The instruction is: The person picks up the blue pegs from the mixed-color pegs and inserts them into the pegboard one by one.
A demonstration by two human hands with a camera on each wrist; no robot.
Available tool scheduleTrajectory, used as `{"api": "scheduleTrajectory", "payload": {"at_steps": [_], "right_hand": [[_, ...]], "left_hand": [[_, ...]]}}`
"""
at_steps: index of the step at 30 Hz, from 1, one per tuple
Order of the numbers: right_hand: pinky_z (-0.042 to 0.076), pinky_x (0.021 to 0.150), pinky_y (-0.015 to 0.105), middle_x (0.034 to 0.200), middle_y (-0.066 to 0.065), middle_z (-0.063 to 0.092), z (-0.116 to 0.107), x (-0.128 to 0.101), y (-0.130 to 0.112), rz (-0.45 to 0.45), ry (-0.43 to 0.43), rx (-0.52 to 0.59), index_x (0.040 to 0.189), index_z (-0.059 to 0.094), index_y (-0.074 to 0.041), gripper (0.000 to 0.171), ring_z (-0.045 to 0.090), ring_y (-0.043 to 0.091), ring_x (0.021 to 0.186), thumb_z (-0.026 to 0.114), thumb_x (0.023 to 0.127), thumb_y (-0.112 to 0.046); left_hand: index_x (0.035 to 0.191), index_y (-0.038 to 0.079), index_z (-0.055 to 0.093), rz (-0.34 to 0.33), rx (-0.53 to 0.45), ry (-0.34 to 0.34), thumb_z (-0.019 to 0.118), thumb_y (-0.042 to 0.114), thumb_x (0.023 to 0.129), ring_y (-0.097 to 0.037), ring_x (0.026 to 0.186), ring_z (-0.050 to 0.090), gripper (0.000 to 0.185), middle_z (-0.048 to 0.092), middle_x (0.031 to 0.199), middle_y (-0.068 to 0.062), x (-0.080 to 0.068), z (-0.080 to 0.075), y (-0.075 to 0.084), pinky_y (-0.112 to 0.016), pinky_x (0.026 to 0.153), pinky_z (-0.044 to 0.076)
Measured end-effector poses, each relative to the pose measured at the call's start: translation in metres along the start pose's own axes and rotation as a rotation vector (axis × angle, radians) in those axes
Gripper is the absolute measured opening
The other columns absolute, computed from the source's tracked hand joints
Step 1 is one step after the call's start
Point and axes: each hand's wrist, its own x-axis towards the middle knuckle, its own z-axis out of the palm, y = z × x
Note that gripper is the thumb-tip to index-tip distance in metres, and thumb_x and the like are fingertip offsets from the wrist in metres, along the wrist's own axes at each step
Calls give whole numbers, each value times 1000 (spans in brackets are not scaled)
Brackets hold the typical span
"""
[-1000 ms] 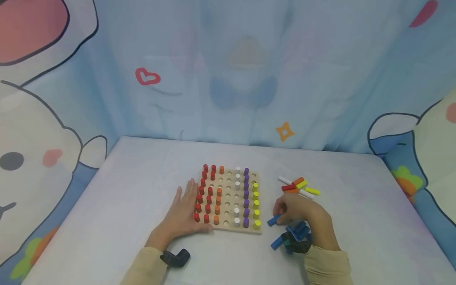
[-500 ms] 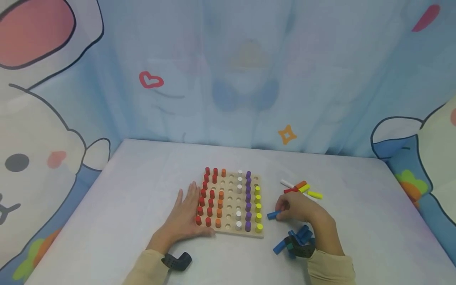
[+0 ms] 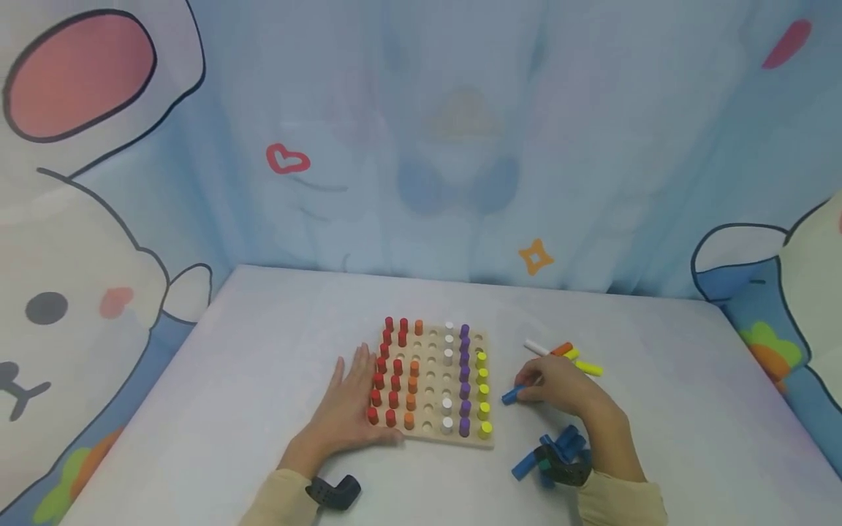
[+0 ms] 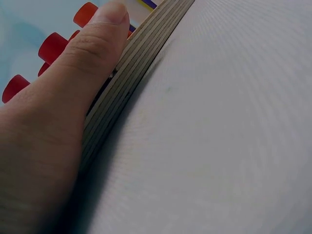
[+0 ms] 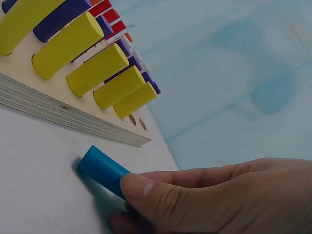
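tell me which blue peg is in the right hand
The blue peg lying just right of the board, pinched by the right hand. The other blue pegs lie loose in a pile nearer the person's wrist.

free: table [image 3: 263, 380] left of pegboard [image 3: 430, 436] | blocked: loose pegs [image 3: 566, 354] right

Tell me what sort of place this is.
Likely a tabletop play or recording corner: a cartoon-printed curtain hangs behind a cloth-covered table, a wooden pegboard holds coloured pegs, and the right hand pinches a blue peg.
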Motion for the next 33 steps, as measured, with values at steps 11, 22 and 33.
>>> {"api": "scheduleTrajectory", "payload": {"at_steps": [11, 22, 33], "right_hand": [[55, 73, 38, 96, 4, 71, -6, 1, 7, -55, 129, 5, 103, 71, -9, 20, 61, 16, 85, 72, 83, -13], [57, 77, 41, 114, 18, 66, -19, 1, -3, -80, 187, -8, 109, 70, -6, 23, 64, 26, 94, 66, 86, -8], [57, 82, 41, 115, 17, 65, -37, 14, -28, -49, 262, 47, 115, 68, -7, 26, 64, 29, 98, 64, 90, -12]], "left_hand": [[153, 6, 6, -3, 6, -4, 56, 88, 58, -19, 149, -1, 135, 2, 161, -10, 0, -3, 0, -48, 121, -2], [153, 6, 8, 4, 3, -1, 53, 90, 59, -20, 149, 0, 134, 3, 161, -10, 2, 0, 2, -49, 121, -1], [153, 8, 9, -13, -12, -11, 56, 87, 59, -22, 149, 3, 132, 4, 161, -9, 0, 0, 3, -50, 121, -1]]}}
